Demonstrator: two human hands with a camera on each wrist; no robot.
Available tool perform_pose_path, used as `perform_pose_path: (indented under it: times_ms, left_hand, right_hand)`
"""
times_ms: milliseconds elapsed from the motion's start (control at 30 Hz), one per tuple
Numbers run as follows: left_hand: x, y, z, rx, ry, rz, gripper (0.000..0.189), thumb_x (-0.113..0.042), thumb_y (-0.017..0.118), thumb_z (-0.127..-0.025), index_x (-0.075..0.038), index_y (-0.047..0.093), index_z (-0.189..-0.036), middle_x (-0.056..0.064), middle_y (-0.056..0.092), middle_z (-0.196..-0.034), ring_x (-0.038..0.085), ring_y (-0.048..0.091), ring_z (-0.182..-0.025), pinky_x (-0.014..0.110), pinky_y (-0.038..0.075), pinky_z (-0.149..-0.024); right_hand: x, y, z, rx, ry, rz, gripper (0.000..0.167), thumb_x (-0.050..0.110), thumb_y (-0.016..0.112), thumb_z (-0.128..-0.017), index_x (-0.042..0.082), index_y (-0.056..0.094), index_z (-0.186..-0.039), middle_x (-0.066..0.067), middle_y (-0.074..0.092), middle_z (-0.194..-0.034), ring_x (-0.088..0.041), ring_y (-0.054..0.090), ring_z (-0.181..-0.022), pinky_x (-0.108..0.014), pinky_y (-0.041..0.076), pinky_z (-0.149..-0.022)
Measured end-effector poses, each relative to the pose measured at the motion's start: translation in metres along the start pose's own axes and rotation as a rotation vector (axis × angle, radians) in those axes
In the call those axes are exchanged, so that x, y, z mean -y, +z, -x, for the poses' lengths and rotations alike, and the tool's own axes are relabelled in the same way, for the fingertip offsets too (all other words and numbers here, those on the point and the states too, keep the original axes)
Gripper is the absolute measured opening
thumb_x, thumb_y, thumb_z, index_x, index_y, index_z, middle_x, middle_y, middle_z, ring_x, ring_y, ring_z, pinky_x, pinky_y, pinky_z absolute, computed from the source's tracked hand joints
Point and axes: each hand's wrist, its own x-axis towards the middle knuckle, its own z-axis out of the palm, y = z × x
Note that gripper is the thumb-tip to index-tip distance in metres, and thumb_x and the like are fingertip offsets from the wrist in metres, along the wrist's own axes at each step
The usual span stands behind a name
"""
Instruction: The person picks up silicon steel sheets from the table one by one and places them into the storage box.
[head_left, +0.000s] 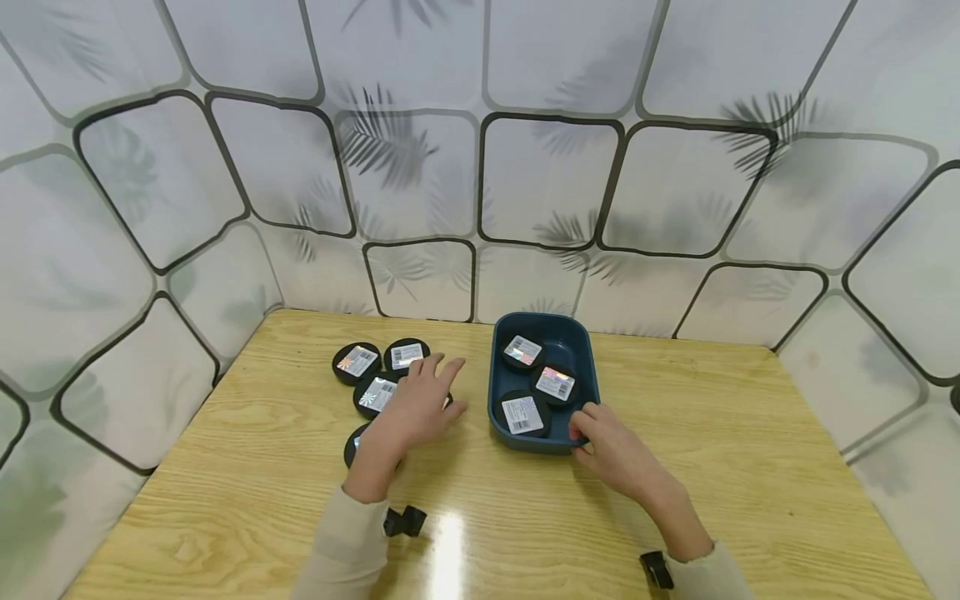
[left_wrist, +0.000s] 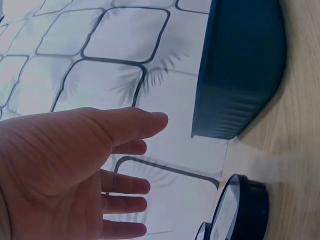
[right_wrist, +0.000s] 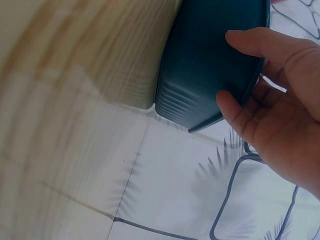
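Observation:
My left hand (head_left: 423,402) is above several round black tins on the left of the table, fingers spread and nothing held. In the left wrist view its palm (left_wrist: 55,170) shows with the fingers extended. White labels mark the tins, such as a tin (head_left: 357,362) at the far left and another tin (head_left: 406,356) beside it; the hand partly covers others. A dark blue plastic bin (head_left: 545,446) stands in the middle with three such tins inside, one tin (head_left: 522,414) at its near left. My right hand (head_left: 618,450) grips the bin's near right corner, thumb and fingers over the rim.
The wooden table (head_left: 720,433) carries everything, and a patterned wall covering (head_left: 547,183) rises directly behind it and along the sides. A black strap piece (head_left: 405,522) shows at the left wrist, and another black clip (head_left: 656,570) at the right wrist.

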Motion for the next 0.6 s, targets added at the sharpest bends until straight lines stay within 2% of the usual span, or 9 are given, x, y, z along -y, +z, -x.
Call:
perform_pose_path:
  times_ms: [300,600]
  left_hand:
    - [0.015,-0.016,0.009,0.021,-0.055,0.035,0.068,-0.031,0.065,-0.096,-0.008,0.035,-0.152,0.029,0.031,-0.152,0.049,0.027,-0.141,0.063,0.034,-0.106]
    - [0.033,-0.034,0.031,0.038,-0.114,0.018,0.069,-0.03,0.065,-0.096,-0.007,0.034,-0.153,0.033,0.027,-0.152,0.055,0.024,-0.139,0.07,0.031,-0.102]
  right_hand:
    - [-0.001,0.002,-0.001,-0.002,-0.005,0.018,0.031,-0.001,0.08,-0.075,0.016,0.054,-0.079,0.007,0.044,-0.082,-0.012,0.041,-0.079,-0.029,0.043,-0.069]
    - [0.0,0.001,0.001,0.022,0.036,0.014,0.028,0.0,0.078,-0.078,0.016,0.055,-0.08,0.006,0.044,-0.083,-0.012,0.041,-0.08,-0.029,0.044,-0.07]
